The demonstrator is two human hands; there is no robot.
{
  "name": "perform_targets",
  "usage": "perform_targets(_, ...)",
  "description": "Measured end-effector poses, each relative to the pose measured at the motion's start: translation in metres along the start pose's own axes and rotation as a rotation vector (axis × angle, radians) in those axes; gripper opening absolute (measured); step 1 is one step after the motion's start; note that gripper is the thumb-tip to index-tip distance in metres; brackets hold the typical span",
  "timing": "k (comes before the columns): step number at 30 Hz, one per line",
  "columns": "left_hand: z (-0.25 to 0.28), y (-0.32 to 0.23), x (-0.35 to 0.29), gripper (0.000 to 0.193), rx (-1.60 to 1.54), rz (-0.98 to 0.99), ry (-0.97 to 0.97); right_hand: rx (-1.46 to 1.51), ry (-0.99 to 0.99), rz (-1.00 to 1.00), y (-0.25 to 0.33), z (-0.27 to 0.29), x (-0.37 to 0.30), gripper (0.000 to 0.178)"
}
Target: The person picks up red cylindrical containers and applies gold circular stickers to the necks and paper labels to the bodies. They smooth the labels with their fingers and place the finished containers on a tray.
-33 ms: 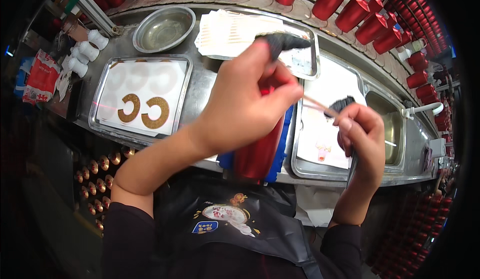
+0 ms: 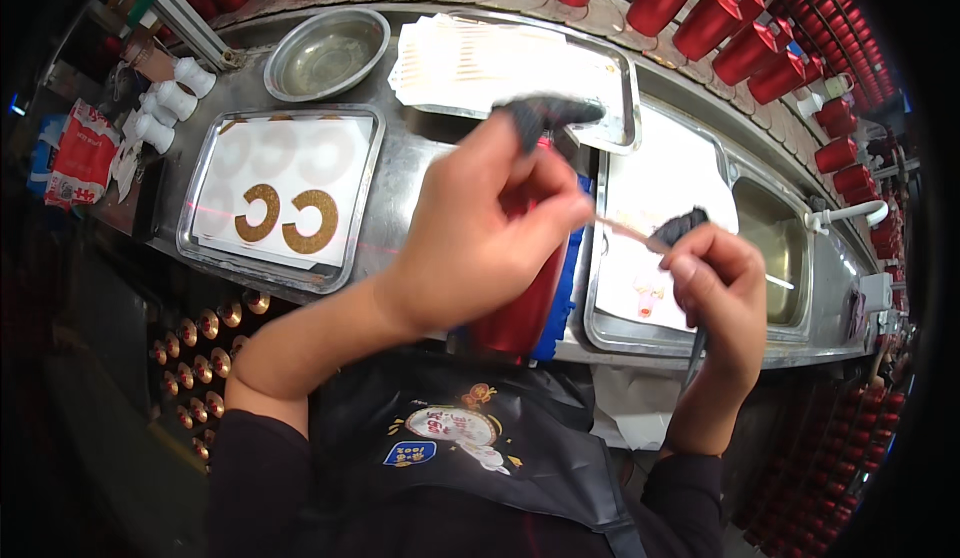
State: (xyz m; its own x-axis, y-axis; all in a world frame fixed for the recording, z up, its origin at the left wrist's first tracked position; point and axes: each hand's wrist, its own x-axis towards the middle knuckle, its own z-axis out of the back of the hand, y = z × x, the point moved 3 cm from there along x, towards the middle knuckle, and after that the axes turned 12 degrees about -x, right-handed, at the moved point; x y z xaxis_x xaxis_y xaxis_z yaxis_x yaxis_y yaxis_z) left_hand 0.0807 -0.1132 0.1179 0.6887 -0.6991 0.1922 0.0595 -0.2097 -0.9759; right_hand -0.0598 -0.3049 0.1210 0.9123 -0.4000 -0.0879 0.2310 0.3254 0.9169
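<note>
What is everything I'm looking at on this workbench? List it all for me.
Red cup: one, red, held in the left hand.
Thin stick: one, pale, pinched in the right hand.
Metal bowl: one, silver, far left.
Tray with gold C shapes: one, silver, left; two gold shapes.
Tray of white sheets: one, silver, far centre.
Tray with white paper: one, right of centre.
Red cups: many, along the far edge.
White caps: several, far left.
Left hand: dark fingertip cover.
Right hand: likewise.
</note>
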Motion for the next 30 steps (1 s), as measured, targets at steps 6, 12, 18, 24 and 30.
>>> perform_targets(6,0.003,0.057,-0.117,0.029,-0.030,0.109,-0.317,-0.179,0.156,-0.089,-0.040,-0.058,-0.061,0.013)
perform_targets(12,0.014,0.088,-0.145,0.019,-0.038,0.159,-0.374,-0.086,0.144,-0.219,-0.069,-0.085,-0.067,0.011)
perform_targets(18,0.036,0.081,-0.138,0.073,0.312,0.029,-0.210,-0.030,0.135,-0.184,-0.069,-0.086,-0.069,0.011)
perform_targets(24,0.016,0.092,-0.125,0.094,0.561,-0.078,-0.062,0.020,0.118,-0.190,-0.069,-0.086,-0.066,0.011)
perform_targets(30,0.025,0.095,-0.127,0.094,0.194,-0.033,0.026,0.080,0.129,-0.285,-0.078,-0.084,-0.068,0.010)
